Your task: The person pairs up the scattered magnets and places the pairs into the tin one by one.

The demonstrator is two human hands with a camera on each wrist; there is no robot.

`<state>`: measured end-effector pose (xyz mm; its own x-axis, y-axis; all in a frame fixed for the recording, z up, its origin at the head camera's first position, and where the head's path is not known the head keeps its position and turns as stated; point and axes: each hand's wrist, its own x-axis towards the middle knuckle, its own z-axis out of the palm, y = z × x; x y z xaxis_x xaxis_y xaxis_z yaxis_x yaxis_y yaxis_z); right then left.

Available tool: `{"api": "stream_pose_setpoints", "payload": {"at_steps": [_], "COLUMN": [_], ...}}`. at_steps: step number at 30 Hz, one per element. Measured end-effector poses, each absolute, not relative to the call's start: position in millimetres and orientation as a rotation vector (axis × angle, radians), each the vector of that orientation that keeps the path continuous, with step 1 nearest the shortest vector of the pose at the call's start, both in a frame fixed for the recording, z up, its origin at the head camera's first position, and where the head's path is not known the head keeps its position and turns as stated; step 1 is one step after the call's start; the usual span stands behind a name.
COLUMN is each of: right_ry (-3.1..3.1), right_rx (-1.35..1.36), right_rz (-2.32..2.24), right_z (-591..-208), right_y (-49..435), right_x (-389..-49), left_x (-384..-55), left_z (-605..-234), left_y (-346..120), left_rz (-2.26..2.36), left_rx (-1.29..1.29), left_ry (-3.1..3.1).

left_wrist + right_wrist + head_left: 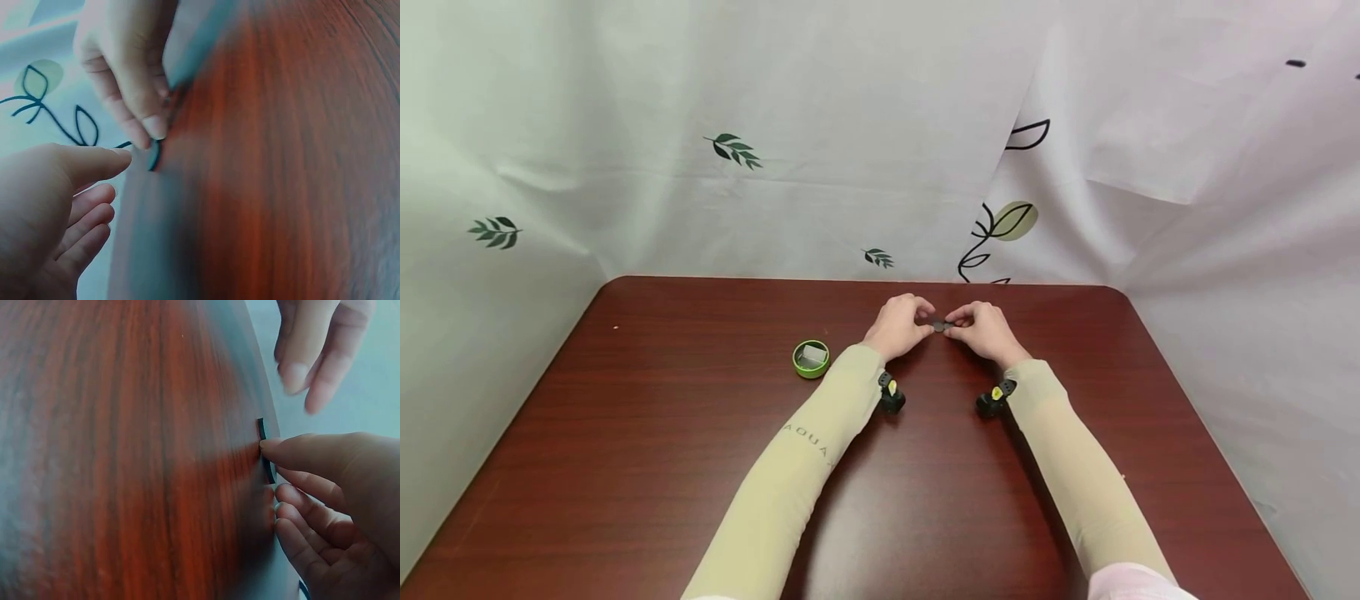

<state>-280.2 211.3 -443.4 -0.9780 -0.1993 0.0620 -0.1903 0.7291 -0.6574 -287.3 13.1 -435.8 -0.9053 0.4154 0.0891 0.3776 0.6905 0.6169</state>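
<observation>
A small, thin dark piece [939, 327], slightly curved in the wrist views, is pinched between thumb and fingers of my right hand [987, 332] near the table's far edge. One end of the piece [154, 157] sticks out past the right fingertips toward my left hand [901, 325]. In the left wrist view the left thumb and fingers are spread, with a gap between them and the piece. Seen from the right wrist, the right thumb lies across the middle of the strip [262, 428].
A round green container [810, 374] with a pale rectangular block [814, 354] inside stands left of my left forearm. The reddish-brown wooden table [662, 433] meets a white leaf-patterned cloth [820, 150] at the back. Both wrists carry small black cameras.
</observation>
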Motion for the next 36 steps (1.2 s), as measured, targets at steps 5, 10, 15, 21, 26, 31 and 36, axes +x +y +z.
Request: {"api": "stream_pose_setpoints", "payload": {"at_steps": [5,10,15,21,26,31,36], "right_ry": [2.918,2.896,2.87,2.871,2.882,2.887,2.874], "right_rx": [-0.318,-0.318,-0.326,-0.314,-0.332,-0.358,-0.351], "right_rz": [-1.064,-1.06,-1.076,-1.083,-1.085,-1.078,-1.063], "right_z": [-442.6,-441.6,-439.9,-440.1,-440.2,-441.3,-439.9], "right_y": [211.1,210.5,209.0,208.8,208.2,206.8,205.5], "right_x": [-281.3,-280.4,-278.3,-277.7,-278.6,-281.5,-284.5], "left_x": [-282.5,-278.1,-272.6,-261.3,-250.9,-239.3,-226.8], "left_z": [-423.7,-408.1,-395.9,-390.0,-388.5,-389.0,-392.7], "left_y": [-0.5,-16.5,-32.7,-49.6,-60.5,-74.2,-93.8], "left_rz": [1.111,1.172,1.237,1.329,1.369,1.362,1.331], "left_rx": [0.655,0.688,0.72,0.709,0.715,0.703,0.683], "left_ry": [2.826,2.846,2.876,2.881,2.882,2.897,2.904]}}
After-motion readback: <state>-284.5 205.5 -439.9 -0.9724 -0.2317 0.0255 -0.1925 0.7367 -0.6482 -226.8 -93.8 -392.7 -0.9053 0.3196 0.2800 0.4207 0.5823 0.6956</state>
